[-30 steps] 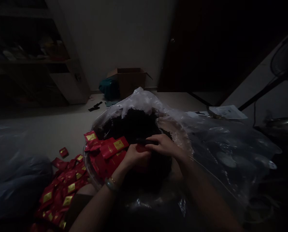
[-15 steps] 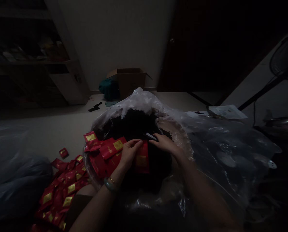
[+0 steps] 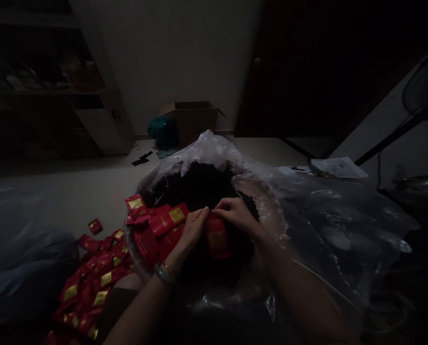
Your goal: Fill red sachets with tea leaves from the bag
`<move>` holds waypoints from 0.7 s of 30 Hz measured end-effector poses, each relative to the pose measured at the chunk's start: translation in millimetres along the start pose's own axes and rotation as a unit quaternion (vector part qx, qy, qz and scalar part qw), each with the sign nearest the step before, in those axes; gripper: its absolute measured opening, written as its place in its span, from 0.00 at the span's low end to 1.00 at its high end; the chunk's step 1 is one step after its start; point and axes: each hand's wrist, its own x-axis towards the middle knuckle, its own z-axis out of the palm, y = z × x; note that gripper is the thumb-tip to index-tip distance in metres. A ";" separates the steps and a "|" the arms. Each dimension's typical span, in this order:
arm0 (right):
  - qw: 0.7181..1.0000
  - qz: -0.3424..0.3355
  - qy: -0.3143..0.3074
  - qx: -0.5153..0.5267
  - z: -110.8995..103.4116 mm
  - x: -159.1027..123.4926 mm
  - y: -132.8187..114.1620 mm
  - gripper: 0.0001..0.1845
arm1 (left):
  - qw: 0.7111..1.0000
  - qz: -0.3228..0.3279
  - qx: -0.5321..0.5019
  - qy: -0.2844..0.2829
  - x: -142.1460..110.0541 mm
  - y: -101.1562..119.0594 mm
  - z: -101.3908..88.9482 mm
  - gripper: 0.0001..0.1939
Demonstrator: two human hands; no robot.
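A red sachet with a gold square label (image 3: pixel 217 240) hangs upright over a heap of dark loose leaves (image 3: pixel 199 179), which look like tea. At its top edge, my left hand (image 3: pixel 194 227) pinches one corner between thumb and fingers. My right hand (image 3: pixel 235 214) grips the other top corner, close to the left fingertips. Whether the sachet's mouth is parted is too dark to tell. Just left of my left hand, more flat red sachets (image 3: pixel 156 242) lie on the leaves inside a clear plastic bag (image 3: pixel 210 143) that lines a round container.
Many red sachets (image 3: pixel 92 270) are piled on the left, with a single one (image 3: pixel 95 226) on the floor. Clear plastic sheeting (image 3: pixel 329 230) spreads to the right. An open cardboard box (image 3: pixel 196 120) and a teal bag (image 3: pixel 163 132) stand by the wall. A fan (image 3: pixel 422 86) is at far right.
My right hand has closed on the sachet's top edge, and the white strip seen at its fingers is out of sight. The sachet has swung slightly right and tilted.
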 end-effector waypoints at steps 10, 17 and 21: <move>0.993 0.090 0.047 0.064 -26.0 2.6 9.8 0.13 | 0.996 -0.033 0.084 -0.022 5.8 -1.3 -4.0 0.32; 0.937 0.037 0.322 0.133 -35.5 -2.1 0.7 0.23 | 0.764 0.107 0.635 0.042 -2.2 1.4 -7.2 0.16; 0.948 -0.050 0.016 0.313 -2.3 -22.2 -37.2 0.31 | 0.719 0.087 0.684 0.088 -6.0 7.3 -11.6 0.20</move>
